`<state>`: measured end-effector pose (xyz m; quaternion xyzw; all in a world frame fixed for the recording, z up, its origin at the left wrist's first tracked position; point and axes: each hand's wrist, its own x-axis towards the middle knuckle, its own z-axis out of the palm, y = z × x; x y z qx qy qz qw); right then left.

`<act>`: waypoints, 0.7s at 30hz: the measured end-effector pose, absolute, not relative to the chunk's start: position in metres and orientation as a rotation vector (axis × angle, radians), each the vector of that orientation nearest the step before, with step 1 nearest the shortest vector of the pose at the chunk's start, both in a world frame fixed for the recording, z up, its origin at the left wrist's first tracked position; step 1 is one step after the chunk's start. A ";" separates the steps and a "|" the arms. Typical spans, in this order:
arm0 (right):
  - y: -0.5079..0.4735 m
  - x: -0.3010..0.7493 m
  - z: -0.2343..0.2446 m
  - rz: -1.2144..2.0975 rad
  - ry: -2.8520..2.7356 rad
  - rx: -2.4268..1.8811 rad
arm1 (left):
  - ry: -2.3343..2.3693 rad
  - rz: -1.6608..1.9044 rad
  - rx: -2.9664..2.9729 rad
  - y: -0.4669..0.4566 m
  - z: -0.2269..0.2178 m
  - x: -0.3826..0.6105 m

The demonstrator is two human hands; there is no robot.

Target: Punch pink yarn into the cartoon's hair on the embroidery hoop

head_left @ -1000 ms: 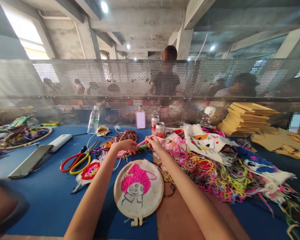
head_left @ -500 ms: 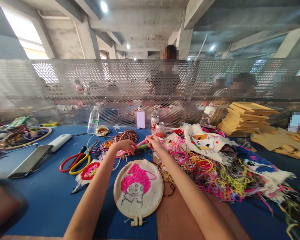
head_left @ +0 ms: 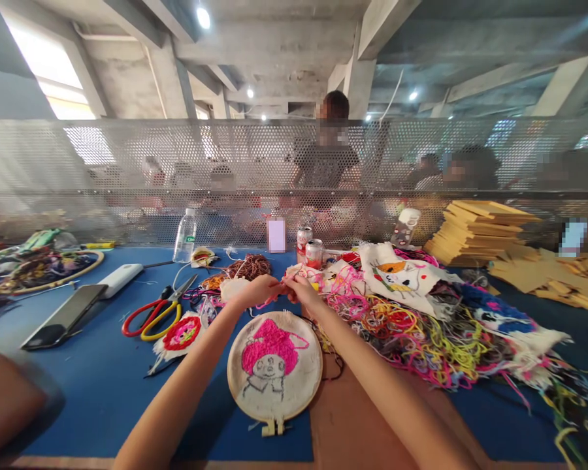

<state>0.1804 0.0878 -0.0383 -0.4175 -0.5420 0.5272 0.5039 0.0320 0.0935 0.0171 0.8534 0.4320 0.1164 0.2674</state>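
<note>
My left hand (head_left: 255, 290) and my right hand (head_left: 298, 288) meet just beyond a round embroidery hoop (head_left: 274, 365). Both pinch a strand of pink yarn (head_left: 272, 299) between their fingertips. The punch tool seen a moment ago is hidden behind my fingers. The hoop lies flat on the blue table (head_left: 98, 378) and carries a sketched figure with a pink tufted cap. A heap of loose coloured yarn (head_left: 411, 333) spreads to the right of my right forearm.
Red and yellow scissors (head_left: 151, 314) lie left of the hoop, then a phone (head_left: 63, 316) and a white power bank (head_left: 118, 279). A water bottle (head_left: 185, 235), two cans (head_left: 310, 247) and stacked boards (head_left: 480, 232) stand by the perforated screen (head_left: 127, 176); people sit beyond it.
My hands have drawn closer together above the hoop, and the pink and green tool between them is no longer visible. The view has shifted slightly.
</note>
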 end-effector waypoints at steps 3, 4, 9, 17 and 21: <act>0.067 0.178 -0.039 1.264 -1.385 -1.030 | 1.219 0.469 2.331 0.064 0.001 0.033; 0.060 0.179 -0.039 1.259 -1.427 -1.039 | 1.247 0.531 2.349 0.055 -0.003 0.030; 0.041 0.209 -0.026 1.104 -1.646 -1.140 | 1.460 0.880 2.357 0.034 -0.004 -0.005; 0.054 0.299 -0.002 0.490 -1.686 -1.488 | 1.916 1.100 2.240 0.035 0.011 -0.034; 0.058 0.302 -0.007 0.349 -1.847 -1.648 | 1.956 1.098 2.452 0.028 0.011 -0.028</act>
